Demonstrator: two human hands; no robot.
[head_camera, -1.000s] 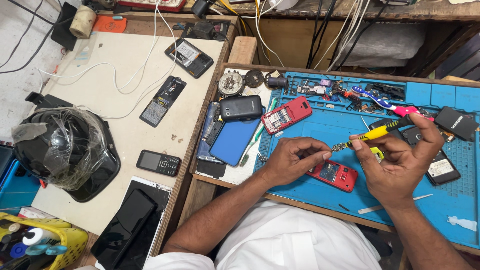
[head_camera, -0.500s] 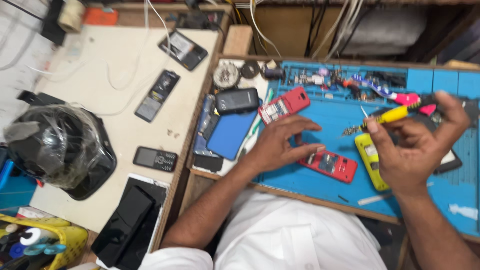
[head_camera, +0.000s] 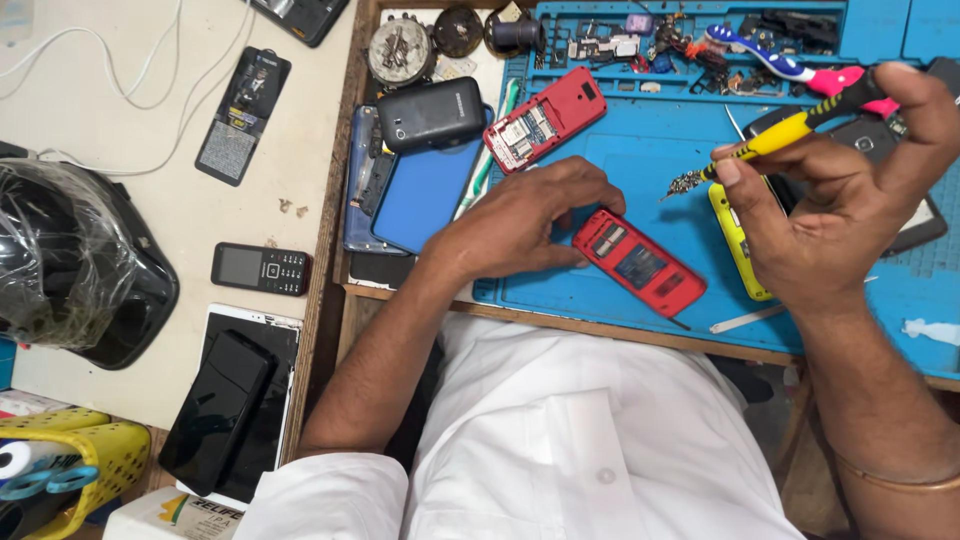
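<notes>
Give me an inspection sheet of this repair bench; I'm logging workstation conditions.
Surface: blue work mat on a wooden bench; pale table beside it.
Job's things: open red phone lying on the mat; yellow-handled screwdriver.
Clutter: red phone shell, black phone, yellow phone, toothbrush, small parts along the mat's top edge.
Grippers: left hand touches the red phone's end; right hand holds the screwdriver above the mat.
Cables: white cable on the table.
Surroundings: wrapped black helmet, yellow basket.
</notes>
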